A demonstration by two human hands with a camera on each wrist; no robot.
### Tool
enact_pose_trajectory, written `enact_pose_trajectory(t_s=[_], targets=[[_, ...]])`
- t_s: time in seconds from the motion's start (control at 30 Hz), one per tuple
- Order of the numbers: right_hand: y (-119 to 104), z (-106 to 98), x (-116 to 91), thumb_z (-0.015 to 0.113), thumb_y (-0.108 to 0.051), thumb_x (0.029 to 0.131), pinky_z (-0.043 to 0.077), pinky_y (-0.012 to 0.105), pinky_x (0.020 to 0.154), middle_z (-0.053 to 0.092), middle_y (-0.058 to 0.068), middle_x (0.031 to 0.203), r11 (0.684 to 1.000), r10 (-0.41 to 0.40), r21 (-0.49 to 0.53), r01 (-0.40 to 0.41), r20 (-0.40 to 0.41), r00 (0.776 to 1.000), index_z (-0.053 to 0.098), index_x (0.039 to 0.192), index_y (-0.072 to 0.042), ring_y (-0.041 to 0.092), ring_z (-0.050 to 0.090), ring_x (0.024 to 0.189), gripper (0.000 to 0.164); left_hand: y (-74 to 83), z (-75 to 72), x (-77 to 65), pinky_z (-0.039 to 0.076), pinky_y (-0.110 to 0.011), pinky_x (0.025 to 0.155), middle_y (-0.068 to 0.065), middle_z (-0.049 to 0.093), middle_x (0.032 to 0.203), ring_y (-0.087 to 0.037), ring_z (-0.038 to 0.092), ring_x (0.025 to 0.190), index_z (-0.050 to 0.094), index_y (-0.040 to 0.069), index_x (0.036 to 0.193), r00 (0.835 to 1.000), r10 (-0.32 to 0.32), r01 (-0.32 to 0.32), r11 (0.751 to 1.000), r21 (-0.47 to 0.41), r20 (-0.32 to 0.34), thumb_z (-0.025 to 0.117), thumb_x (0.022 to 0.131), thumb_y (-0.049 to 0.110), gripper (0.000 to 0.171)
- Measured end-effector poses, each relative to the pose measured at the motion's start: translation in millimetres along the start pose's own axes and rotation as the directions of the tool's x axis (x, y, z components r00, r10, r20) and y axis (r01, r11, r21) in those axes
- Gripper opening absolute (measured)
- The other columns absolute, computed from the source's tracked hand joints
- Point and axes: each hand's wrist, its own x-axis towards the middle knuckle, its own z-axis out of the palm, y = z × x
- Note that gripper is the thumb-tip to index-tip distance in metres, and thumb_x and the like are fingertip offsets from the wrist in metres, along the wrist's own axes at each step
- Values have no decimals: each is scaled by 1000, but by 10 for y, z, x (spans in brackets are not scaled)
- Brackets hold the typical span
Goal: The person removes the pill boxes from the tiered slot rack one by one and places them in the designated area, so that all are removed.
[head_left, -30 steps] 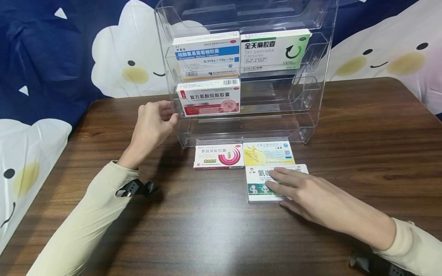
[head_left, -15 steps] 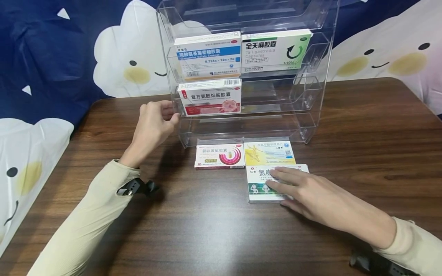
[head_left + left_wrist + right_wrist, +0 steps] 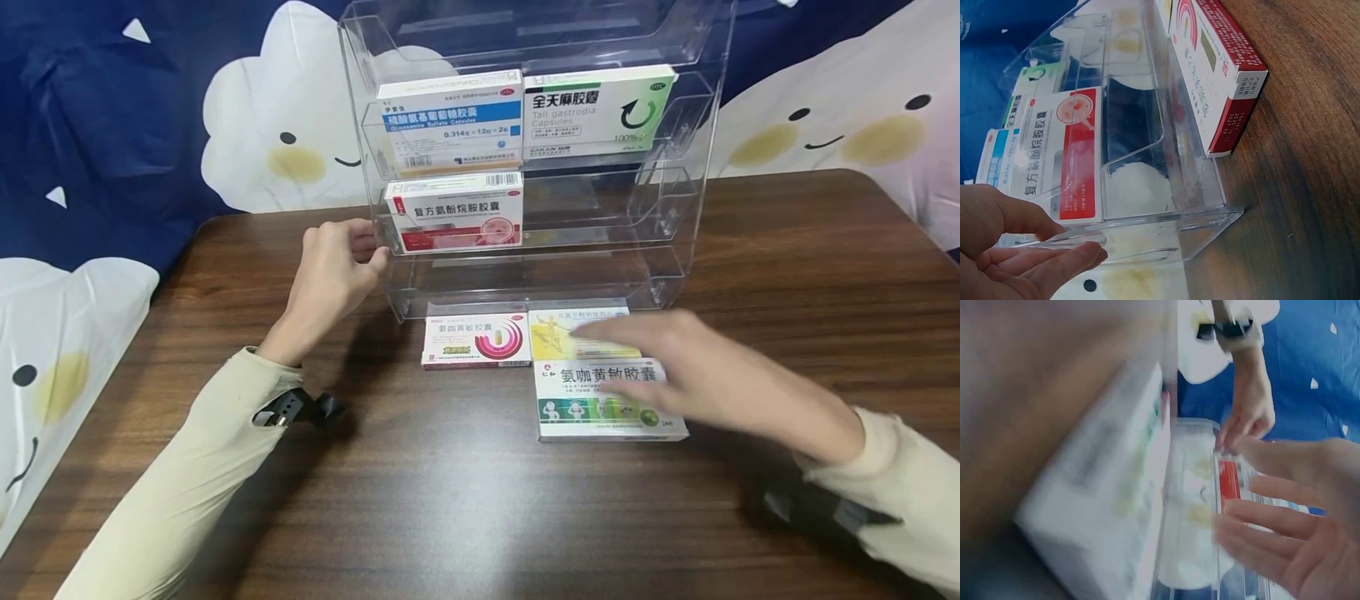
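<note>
My left hand [image 3: 333,271] pinches the left side panel of a clear acrylic display rack [image 3: 592,275]; in the left wrist view its thumb and fingers lie on either side of the panel edge. My right hand [image 3: 697,375], blurred, hovers with fingers extended over the medicine boxes in front of the rack. Beneath it lie a white-and-green medicine box [image 3: 600,421] and a yellow-and-white medicine box [image 3: 551,333], partly hidden by the fingers. Left of these lies a white-and-pink medicine box [image 3: 468,342]. In the right wrist view that hand's fingers [image 3: 1266,515] are spread, holding nothing.
On the rack's tiers stand a blue-and-white box [image 3: 450,125], a green-and-white box [image 3: 592,112] and a red-and-white box [image 3: 457,212]. The rack stands on a dark wooden table [image 3: 420,500], with a cloud-patterned cloth [image 3: 112,125] behind it.
My right hand has lifted off the white-and-green box and moved up and slightly right, uncovering more of its print. My left hand stays on the rack's side.
</note>
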Motion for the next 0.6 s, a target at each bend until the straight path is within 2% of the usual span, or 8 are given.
enact_pose_trajectory(t_s=[0.07,0.13,0.23,0.33,0.43,0.6], targets=[[81,-90,173,80,-11,76,56,37,83,69,12,114,997,60,47,-56,-77,995,65,120,-2,24,68,99,47,5,-6,1,55,-42,85,-24,69,104,-30,68,99,65,-11,113,1000,3,-3,1000,2,-1,58,87,2,30],[154,-141,348,79,-6,77,56,30,83,70,11,110,985,146,110,-131,-145,979,67,115,-1,22,69,96,41,0,-3,-4,55,-42,84,-24,69,103,-30,68,99,65,-11,112,1000,8,-8,1000,3,-6,58,87,2,30],[231,-152,597,76,-4,81,53,21,83,71,12,108,938,308,231,-259,-213,927,68,112,1,20,69,96,32,-8,9,-15,55,-42,84,-25,69,103,-31,68,99,65,-11,112,1000,23,-23,1000,-2,-9,58,86,1,29],[284,-115,808,74,-7,84,53,23,86,69,15,110,891,419,299,-342,-253,872,67,113,2,23,68,98,31,-3,19,-17,56,-41,83,-25,68,103,-31,68,99,65,-11,112,999,33,-34,999,-7,-6,58,86,1,29],[331,-68,981,73,-11,85,53,29,89,68,16,114,869,471,310,-387,-272,839,66,116,2,24,67,101,35,-4,25,-10,56,-41,83,-25,69,103,-31,68,98,65,-11,111,999,40,-40,999,-6,-10,58,86,1,29],[392,11,1198,75,-18,85,54,29,87,70,13,110,854,504,306,-420,-285,816,65,119,-1,21,69,97,40,-14,19,-4,56,-42,83,-25,69,102,-31,69,97,65,-11,111,999,36,-36,999,-4,-17,57,86,2,29]])
